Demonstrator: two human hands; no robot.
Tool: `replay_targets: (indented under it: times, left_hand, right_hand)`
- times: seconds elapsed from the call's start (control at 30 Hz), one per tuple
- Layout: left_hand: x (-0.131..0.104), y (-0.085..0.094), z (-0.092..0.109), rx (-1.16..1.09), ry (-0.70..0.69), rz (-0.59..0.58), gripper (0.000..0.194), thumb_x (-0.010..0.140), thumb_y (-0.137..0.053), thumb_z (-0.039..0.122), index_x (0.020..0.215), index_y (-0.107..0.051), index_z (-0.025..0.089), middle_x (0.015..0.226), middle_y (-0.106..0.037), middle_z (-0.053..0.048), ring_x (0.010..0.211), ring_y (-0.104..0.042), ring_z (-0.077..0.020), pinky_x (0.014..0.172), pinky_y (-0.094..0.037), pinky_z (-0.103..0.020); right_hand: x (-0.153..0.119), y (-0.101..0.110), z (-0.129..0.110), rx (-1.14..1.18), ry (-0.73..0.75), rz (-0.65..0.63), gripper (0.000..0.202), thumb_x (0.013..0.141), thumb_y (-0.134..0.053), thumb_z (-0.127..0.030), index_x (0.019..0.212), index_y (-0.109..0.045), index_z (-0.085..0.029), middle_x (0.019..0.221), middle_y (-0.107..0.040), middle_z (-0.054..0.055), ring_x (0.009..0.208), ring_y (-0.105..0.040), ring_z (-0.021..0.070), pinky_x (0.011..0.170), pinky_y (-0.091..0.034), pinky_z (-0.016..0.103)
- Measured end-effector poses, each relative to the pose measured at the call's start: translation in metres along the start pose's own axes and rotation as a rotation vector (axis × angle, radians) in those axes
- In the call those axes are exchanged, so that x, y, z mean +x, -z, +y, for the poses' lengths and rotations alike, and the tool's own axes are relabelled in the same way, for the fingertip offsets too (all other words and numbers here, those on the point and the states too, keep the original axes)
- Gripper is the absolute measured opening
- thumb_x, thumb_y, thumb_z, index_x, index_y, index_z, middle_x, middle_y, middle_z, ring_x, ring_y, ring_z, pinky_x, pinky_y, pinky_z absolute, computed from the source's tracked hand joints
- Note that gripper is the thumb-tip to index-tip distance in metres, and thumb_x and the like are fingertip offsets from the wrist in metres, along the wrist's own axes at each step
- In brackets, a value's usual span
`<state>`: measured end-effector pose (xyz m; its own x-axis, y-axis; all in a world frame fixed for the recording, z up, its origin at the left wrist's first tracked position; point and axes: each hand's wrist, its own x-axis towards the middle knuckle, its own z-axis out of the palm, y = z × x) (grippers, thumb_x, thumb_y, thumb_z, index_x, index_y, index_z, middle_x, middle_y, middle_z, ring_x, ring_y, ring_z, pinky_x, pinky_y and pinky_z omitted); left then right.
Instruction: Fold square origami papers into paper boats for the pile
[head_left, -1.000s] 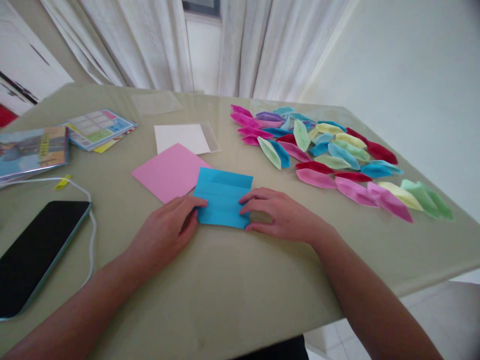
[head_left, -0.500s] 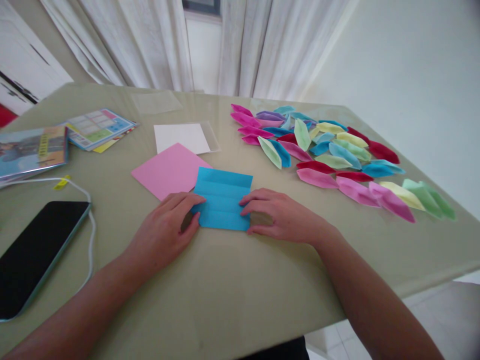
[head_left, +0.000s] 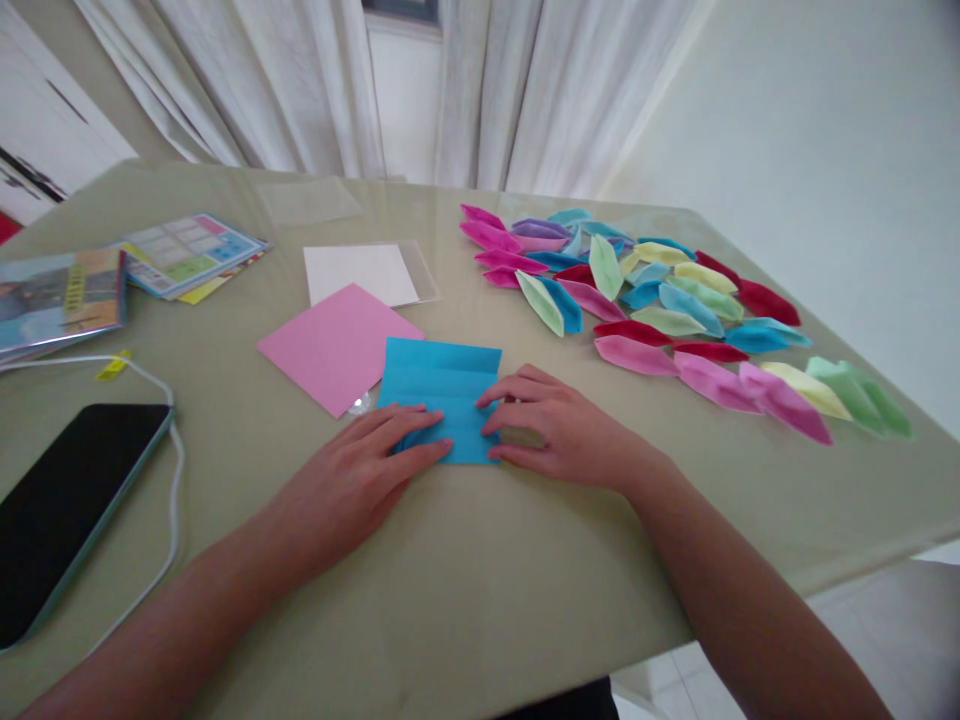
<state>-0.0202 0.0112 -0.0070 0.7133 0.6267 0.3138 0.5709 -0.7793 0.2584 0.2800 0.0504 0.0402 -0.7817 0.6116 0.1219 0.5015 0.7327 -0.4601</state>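
A blue sheet of paper point(head_left: 442, 385) with several crosswise creases lies on the table in front of me. My left hand point(head_left: 367, 460) rests over its lower left part, fingers stretched out and lying on the paper. At the right edge of the sheet, my right hand point(head_left: 551, 425) touches it with fingertips and thumb, the curved fingers held apart. Behind the blue sheet lies a square of pink paper point(head_left: 337, 345), turned cornerwise. A small shiny clear bit point(head_left: 361, 403) shows between the pink paper and my left hand.
Several folded paper pieces point(head_left: 645, 320) in many colours lie across the right side of the table point(head_left: 465, 580). White paper point(head_left: 360, 272) in a clear sleeve lies behind the pink square. Leftward are a phone point(head_left: 67, 510), a white cable point(head_left: 176, 480), a booklet point(head_left: 64, 295) and printed cards point(head_left: 195, 250).
My left hand has gone from the sheet's left edge to lying flat over its lower left part. The blue paper has shifted slightly left. My right hand stays at its right edge.
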Motion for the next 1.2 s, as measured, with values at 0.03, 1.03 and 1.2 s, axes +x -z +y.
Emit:
replay_targets:
  times: [0.03, 1.03, 1.2]
  left_hand:
    - [0.000, 0.000, 0.000, 0.003, 0.004, 0.002, 0.038, 0.108, -0.047, 0.015, 0.137, -0.069, 0.027, 0.147, -0.067, -0.008, 0.135, -0.061, -0.0296, 0.114, -0.052, -0.052]
    - [0.002, -0.003, 0.000, 0.006, 0.047, 0.039, 0.041, 0.106, -0.047, 0.009, 0.137, -0.068, 0.024, 0.132, -0.073, -0.008, 0.124, -0.067, -0.0263, 0.124, -0.040, -0.059]
    - [0.002, -0.002, 0.000, 0.028, 0.054, 0.028, 0.040, 0.105, -0.046, 0.009, 0.131, -0.071, 0.026, 0.132, -0.073, -0.008, 0.125, -0.067, -0.0250, 0.127, -0.036, -0.059]
  right_hand:
    - [0.000, 0.000, 0.000, 0.011, -0.012, -0.007, 0.015, 0.098, -0.075, -0.033, 0.108, -0.078, -0.023, 0.129, -0.073, 0.009, 0.120, -0.066, 0.0280, 0.111, -0.050, 0.049]
    - [0.003, -0.008, 0.010, 0.242, 0.011, -0.010, 0.020, 0.104, -0.068, -0.028, 0.122, -0.073, -0.022, 0.120, -0.075, 0.007, 0.112, -0.071, 0.0212, 0.099, -0.055, 0.034]
    - [0.004, -0.010, 0.009, 0.232, 0.031, 0.014, 0.019, 0.104, -0.065, -0.020, 0.119, -0.075, -0.025, 0.122, -0.075, 0.007, 0.114, -0.070, 0.0215, 0.102, -0.055, 0.036]
